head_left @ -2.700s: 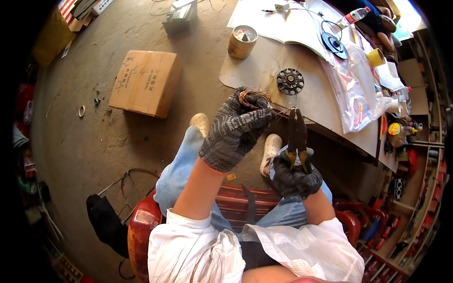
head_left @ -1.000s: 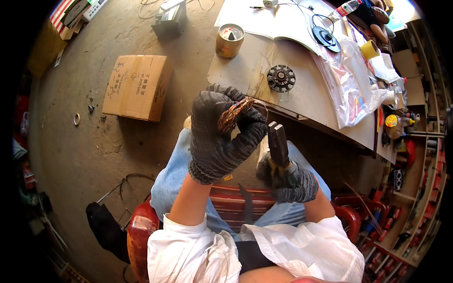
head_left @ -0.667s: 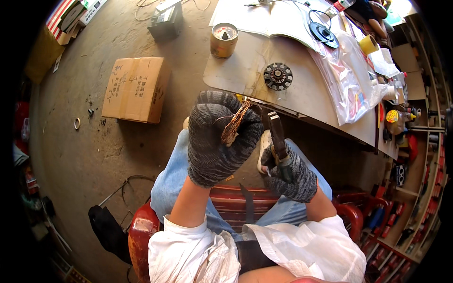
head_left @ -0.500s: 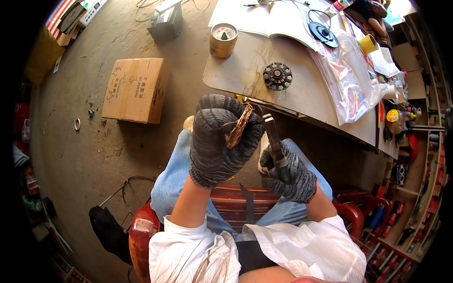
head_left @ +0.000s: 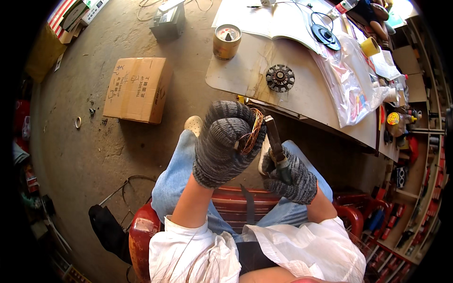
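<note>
My left hand [head_left: 222,146], in a grey and black striped knit glove, is closed around a bundle of thin copper wire [head_left: 255,133]. The looped strands stick out on the side toward my right hand; the rest of the bundle is hidden in the glove. Gloved the same way, my right hand [head_left: 298,181] grips pliers [head_left: 274,139] with dark green handles. Their metal head points up, close beside the wire, and I cannot tell whether it touches. Both hands are above my lap, in front of the table's near edge.
On the table [head_left: 245,78] sit a slotted round metal core [head_left: 280,78], a gold can [head_left: 227,42], an open book [head_left: 295,23] and plastic bags [head_left: 351,89]. A cardboard box [head_left: 134,89] rests on the floor at left. Shelves [head_left: 420,203] line the right side.
My left hand has turned and shifted slightly right, bringing more of the wire loops into view. The right hand with the pliers has barely moved. The whole view has shifted slightly.
</note>
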Demonstrator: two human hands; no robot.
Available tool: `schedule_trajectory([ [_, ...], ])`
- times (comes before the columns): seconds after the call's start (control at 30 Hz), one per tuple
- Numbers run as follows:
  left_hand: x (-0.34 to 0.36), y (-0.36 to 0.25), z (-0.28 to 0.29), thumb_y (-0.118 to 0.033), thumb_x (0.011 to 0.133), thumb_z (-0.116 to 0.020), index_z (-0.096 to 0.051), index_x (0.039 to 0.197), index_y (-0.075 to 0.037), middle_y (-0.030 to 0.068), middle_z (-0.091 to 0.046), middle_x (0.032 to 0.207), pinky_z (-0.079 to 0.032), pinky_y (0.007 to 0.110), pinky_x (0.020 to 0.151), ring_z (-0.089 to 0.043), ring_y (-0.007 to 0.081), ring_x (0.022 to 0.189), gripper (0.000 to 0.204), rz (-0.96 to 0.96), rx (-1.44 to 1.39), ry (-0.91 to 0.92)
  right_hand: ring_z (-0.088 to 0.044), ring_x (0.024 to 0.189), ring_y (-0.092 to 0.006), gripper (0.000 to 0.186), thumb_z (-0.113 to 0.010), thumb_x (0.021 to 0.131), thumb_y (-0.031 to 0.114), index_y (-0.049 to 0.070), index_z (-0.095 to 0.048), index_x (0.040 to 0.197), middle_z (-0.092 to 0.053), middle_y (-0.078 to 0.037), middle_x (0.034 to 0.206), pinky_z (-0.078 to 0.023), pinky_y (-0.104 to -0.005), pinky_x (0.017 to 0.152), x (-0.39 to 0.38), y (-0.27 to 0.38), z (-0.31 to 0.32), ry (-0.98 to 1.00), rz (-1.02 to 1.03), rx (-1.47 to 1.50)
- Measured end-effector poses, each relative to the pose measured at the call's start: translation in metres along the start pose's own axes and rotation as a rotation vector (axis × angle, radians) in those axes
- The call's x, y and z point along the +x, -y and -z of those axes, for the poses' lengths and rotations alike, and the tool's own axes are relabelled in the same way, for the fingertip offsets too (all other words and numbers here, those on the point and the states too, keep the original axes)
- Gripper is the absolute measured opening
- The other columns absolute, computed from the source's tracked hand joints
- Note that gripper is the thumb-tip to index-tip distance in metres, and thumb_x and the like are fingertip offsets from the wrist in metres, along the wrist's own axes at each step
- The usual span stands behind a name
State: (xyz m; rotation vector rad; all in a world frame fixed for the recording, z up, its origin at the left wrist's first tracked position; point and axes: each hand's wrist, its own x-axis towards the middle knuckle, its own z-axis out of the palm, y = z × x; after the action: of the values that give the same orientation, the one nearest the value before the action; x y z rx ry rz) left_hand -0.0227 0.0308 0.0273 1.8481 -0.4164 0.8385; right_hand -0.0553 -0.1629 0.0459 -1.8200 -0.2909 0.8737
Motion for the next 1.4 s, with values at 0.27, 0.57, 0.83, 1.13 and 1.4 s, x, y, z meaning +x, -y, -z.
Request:
schedule_trajectory([
  [0.27,-0.005,0.005,0.004,0.002,0.060,-0.076,-0.054,0.079,-0.007,0.0084,-0.060,0.082,-0.047,0.030,0.064,-0.059,0.0209,0.070,0.030,0.008,0.037,0.112,-0.055,0.080,-0.0107,0.030,-0.065,0.076,0.012,0.004,-0.050,0.101,-0.056,-0.005,0.088,-0.047,-0.0263,0.074,0.003,0.012,-0.002,-0.019,-0.183,-0.025],
  [0.57,-0.009,0.005,0.004,-0.003,0.066,-0.071,-0.047,0.090,-0.008,0.0094,-0.055,0.088,-0.043,0.037,0.072,-0.053,0.0256,0.081,0.035,0.148,-0.119,0.097,-0.053,0.081,-0.0131,0.036,-0.069,0.076,0.020,0.006,-0.051,0.105,-0.054,-0.004,0.092,-0.045,-0.0279,0.074,0.003,-0.012,-0.004,0.006,0.101,0.075],
  [0.83,-0.016,0.009,-0.003,-0.001,0.066,-0.071,-0.043,0.091,-0.009,0.0095,-0.054,0.090,-0.043,0.036,0.073,-0.052,0.0259,0.082,0.039,0.181,-0.267,-0.012,-0.049,0.081,-0.0129,0.044,-0.072,0.073,0.020,0.008,-0.050,0.109,-0.052,-0.003,0.095,-0.043,-0.0273,0.075,0.002,-0.008,-0.001,0.070,-0.045,0.182],
  [1.13,-0.017,0.008,-0.002,-0.001,0.064,-0.071,-0.044,0.089,-0.008,0.0099,-0.053,0.089,-0.043,0.037,0.072,-0.052,0.0264,0.083,0.038,0.188,-0.238,0.056,-0.050,0.086,-0.0155,0.041,-0.070,0.074,0.016,0.005,-0.049,0.107,-0.051,-0.005,0.093,-0.043,-0.0286,0.079,0.001,-0.018,-0.004,0.035,0.018,0.162],
  [1.4,-0.011,0.007,-0.001,-0.002,0.066,-0.071,-0.046,0.090,-0.007,0.0100,-0.054,0.089,-0.043,0.036,0.071,-0.053,0.0266,0.080,0.036,0.169,-0.211,0.054,-0.056,0.082,-0.0184,0.032,-0.066,0.077,0.018,0.004,-0.052,0.102,-0.056,-0.007,0.087,-0.046,-0.0313,0.075,0.003,-0.004,-0.001,0.060,-0.046,0.019],
])
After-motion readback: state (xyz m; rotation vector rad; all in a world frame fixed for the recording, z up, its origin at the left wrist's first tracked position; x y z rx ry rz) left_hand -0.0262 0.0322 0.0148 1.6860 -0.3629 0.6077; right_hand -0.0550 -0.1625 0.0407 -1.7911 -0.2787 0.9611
